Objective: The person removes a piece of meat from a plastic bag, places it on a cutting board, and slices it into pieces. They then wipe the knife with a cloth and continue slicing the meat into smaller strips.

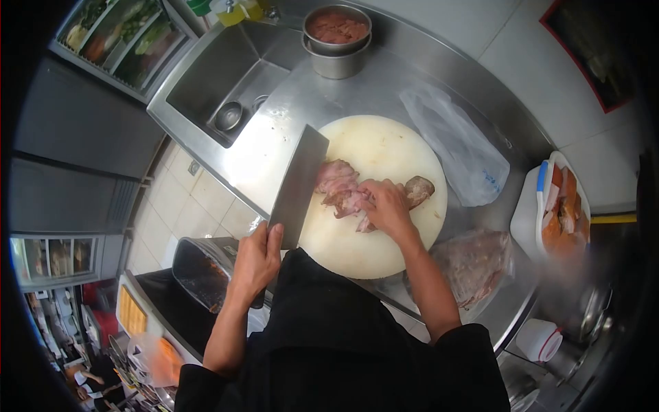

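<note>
Brightly lit at centre; glares white off the steel counter (257,158); bends fisheye-like toward black edges; blurs at right.

The one camera sits on my head, above and behind my fingers, looking forward and steeply down. My left fingers (275,235) and right fingers (371,189) show on either side of the middle of its view, with my forearms running in from below. My black clothing (316,343) fills the bottom, under the lens. The round white board (384,137) beneath my right fingers is seen nearly from above. The lens is very wide: beyond my left fingers it takes in the sink (206,89) and tiled floor (161,206), and beyond my right fingers the wall (515,75), everything leaning and curved inside dark, rounded edges.
</note>
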`<state>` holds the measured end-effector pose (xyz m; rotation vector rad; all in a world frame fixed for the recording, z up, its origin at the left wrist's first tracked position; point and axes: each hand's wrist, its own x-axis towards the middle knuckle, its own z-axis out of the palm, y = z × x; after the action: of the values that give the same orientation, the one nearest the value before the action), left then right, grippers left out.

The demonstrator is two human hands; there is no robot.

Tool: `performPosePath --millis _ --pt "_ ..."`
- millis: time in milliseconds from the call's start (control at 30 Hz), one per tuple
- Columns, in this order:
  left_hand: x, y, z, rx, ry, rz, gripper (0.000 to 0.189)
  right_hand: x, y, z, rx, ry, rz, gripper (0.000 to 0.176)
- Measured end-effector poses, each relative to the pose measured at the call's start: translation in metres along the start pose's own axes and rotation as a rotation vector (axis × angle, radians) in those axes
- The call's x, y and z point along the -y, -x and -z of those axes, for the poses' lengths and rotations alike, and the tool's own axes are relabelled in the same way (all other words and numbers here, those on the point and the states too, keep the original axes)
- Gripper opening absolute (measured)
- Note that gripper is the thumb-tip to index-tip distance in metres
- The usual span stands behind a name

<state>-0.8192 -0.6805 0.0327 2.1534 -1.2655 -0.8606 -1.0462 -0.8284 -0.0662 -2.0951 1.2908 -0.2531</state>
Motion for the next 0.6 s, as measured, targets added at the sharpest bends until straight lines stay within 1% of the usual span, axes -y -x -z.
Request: performPosePath --millis 67,100,167,200,233,267,333,367,400,467,600 --pt "0.002 0.008 0.000 0.017 -0.030 0.015 0.036 0.001 0.005 -0.002 -0.265 -0.063 0.189 0.016" --pt "0.001 0.011 0.000 0.040 -0.070 0.022 0.035 -0.002 0.006 -0.001 -0.261 -0.058 0.188 0.016" --pt "-0.006 0.015 0.000 0.076 -0.093 0.018 0.033 -0.016 0.012 0.004 -0.357 -0.305 0.238 0.017" --pt "-0.010 0.018 -0.001 0.112 -0.121 0.013 0.031 -0.018 0.021 0.013 -0.355 -0.302 0.231 0.017" --pt "-0.011 0.021 -0.004 0.123 -0.120 0.012 0.031 -0.016 0.032 0.026 -0.351 -0.154 0.275 0.019" --pt "-0.013 0.023 -0.008 0.144 -0.145 -0.033 0.029 -0.015 0.040 0.032 -0.347 -0.005 0.318 0.020" --pt "-0.019 0.026 -0.015 0.189 -0.213 -0.127 0.024 -0.021 0.049 0.026 -0.350 0.015 0.324 0.022" --pt "-0.024 0.027 -0.019 0.201 -0.216 -0.134 0.024 -0.024 0.052 0.020 -0.353 0.029 0.342 0.024" --pt "-0.029 0.029 -0.023 0.212 -0.261 -0.190 0.023 -0.027 0.053 0.014 -0.408 0.048 0.347 0.025" --pt "-0.040 0.030 -0.036 0.257 -0.332 -0.331 0.022 -0.031 0.055 0.000 -0.432 0.001 0.327 0.026" --pt "-0.052 0.029 -0.047 0.302 -0.327 -0.306 0.022 -0.029 0.054 -0.009 -0.524 -0.038 0.334 0.027"
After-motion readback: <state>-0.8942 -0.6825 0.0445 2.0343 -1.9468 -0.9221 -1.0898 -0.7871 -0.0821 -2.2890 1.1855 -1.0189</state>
